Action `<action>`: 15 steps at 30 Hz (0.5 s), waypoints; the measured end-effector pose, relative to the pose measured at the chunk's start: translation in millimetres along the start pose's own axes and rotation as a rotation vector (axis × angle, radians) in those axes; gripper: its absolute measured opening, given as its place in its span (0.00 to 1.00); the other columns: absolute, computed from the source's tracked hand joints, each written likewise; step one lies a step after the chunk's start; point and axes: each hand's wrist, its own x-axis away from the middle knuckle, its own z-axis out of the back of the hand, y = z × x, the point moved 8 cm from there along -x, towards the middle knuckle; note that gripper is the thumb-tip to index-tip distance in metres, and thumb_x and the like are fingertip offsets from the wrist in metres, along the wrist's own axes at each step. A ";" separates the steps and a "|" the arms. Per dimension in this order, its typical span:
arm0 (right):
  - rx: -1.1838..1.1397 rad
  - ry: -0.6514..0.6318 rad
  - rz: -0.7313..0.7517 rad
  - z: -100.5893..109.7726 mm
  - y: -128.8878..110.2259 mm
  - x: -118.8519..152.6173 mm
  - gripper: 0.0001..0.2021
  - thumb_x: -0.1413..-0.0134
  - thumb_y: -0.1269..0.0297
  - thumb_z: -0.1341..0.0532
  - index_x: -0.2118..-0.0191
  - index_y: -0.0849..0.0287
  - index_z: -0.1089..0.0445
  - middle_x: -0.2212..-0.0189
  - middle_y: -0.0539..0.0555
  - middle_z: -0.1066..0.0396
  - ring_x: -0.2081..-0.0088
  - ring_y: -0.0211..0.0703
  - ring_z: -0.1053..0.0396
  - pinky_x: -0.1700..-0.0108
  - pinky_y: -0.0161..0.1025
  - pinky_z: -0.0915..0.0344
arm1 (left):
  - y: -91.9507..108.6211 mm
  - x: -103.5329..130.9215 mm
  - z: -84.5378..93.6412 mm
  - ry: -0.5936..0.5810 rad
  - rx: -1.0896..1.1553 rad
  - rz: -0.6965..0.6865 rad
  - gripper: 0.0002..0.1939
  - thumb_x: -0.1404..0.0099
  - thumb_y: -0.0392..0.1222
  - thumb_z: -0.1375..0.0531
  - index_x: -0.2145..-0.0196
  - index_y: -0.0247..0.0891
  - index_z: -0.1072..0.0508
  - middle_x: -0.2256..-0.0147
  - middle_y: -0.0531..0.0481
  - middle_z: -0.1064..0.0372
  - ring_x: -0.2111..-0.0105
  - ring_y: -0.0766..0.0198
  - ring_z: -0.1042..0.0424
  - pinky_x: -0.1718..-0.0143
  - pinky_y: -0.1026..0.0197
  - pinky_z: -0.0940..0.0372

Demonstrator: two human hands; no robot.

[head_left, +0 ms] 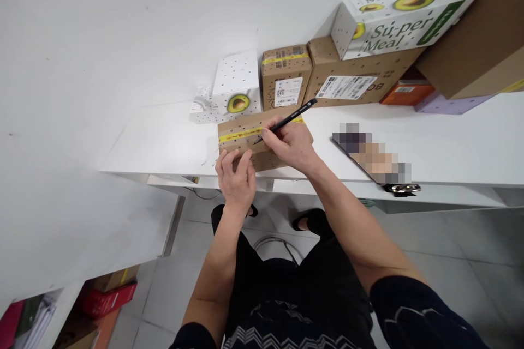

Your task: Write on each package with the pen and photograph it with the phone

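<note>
A brown cardboard box with yellow printed tape lies on the white shelf, close to its front edge. My right hand is closed around a black pencil, whose tip points down at the top of the box beside the tape. It looks very near the cardboard or on it; I cannot tell which. At the box's near left corner rests my left hand, fingers bent and apart, fingertips against the cardboard. Part of the box is hidden under my right hand.
Behind stand white avocado-print boxes, a small brown carton and a larger labelled carton. To the right lies a phone with a blurred screen and a ring. The white shelf ends just before my body.
</note>
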 end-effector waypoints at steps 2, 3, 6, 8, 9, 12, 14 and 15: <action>0.019 -0.005 0.024 -0.3 -2.9 0.6 0.11 0.41 0.61 0.43 0.74 0.56 0.34 0.78 0.48 0.32 0.78 0.37 0.37 0.75 0.35 0.42 | -0.2 0.1 -0.4 -0.002 0.008 0.002 0.15 0.31 0.37 0.43 0.50 0.41 0.22 0.51 0.39 0.34 0.41 0.49 0.40 0.38 0.47 0.40; 0.024 -0.006 0.035 -0.4 -4.0 0.8 0.12 0.40 0.61 0.43 0.74 0.55 0.34 0.78 0.49 0.32 0.77 0.37 0.37 0.74 0.35 0.42 | -0.7 0.2 -1.3 -0.011 0.015 0.007 0.15 0.31 0.38 0.44 0.50 0.41 0.22 0.50 0.39 0.34 0.41 0.49 0.40 0.37 0.47 0.40; 0.023 -0.015 0.044 -0.9 -4.4 0.8 0.13 0.39 0.59 0.43 0.74 0.55 0.34 0.76 0.49 0.31 0.77 0.38 0.37 0.73 0.36 0.41 | -3.2 0.5 -4.2 -0.038 0.032 0.035 0.15 0.30 0.39 0.44 0.50 0.42 0.22 0.50 0.39 0.34 0.41 0.49 0.41 0.37 0.45 0.41; 0.021 -0.023 0.038 -1.7 -3.1 0.5 0.12 0.39 0.59 0.43 0.73 0.55 0.34 0.76 0.49 0.31 0.76 0.38 0.37 0.73 0.36 0.42 | -3.4 0.5 -4.4 -0.036 0.029 0.039 0.15 0.30 0.39 0.44 0.51 0.42 0.22 0.50 0.39 0.34 0.41 0.49 0.40 0.37 0.45 0.41; 0.020 -0.026 0.037 -2.1 -2.6 0.4 0.12 0.39 0.59 0.42 0.73 0.55 0.34 0.76 0.49 0.32 0.76 0.38 0.37 0.73 0.36 0.42 | -3.2 0.5 -4.0 -0.030 0.024 0.038 0.15 0.31 0.39 0.44 0.51 0.42 0.22 0.50 0.40 0.34 0.41 0.49 0.40 0.37 0.45 0.40; 0.014 -0.041 0.048 -3.7 -2.6 0.0 0.12 0.39 0.59 0.43 0.73 0.55 0.34 0.75 0.49 0.32 0.75 0.38 0.36 0.72 0.36 0.42 | -1.8 0.2 -2.3 -0.012 0.010 0.033 0.14 0.31 0.38 0.43 0.51 0.42 0.22 0.50 0.40 0.34 0.41 0.49 0.40 0.38 0.46 0.39; 0.009 -0.048 0.055 -4.3 -3.0 -0.2 0.13 0.39 0.59 0.43 0.74 0.56 0.35 0.74 0.49 0.32 0.75 0.37 0.37 0.71 0.36 0.42 | -0.7 0.0 -1.4 -0.005 0.006 0.027 0.14 0.31 0.38 0.43 0.51 0.42 0.22 0.50 0.40 0.34 0.41 0.49 0.39 0.38 0.46 0.39; 0.008 -0.051 0.058 -4.5 -3.2 -0.2 0.13 0.39 0.59 0.43 0.74 0.56 0.36 0.74 0.49 0.32 0.75 0.37 0.37 0.71 0.36 0.42 | -0.1 -0.1 -1.1 -0.003 0.003 0.022 0.14 0.31 0.38 0.43 0.51 0.42 0.22 0.51 0.40 0.34 0.41 0.49 0.39 0.38 0.46 0.38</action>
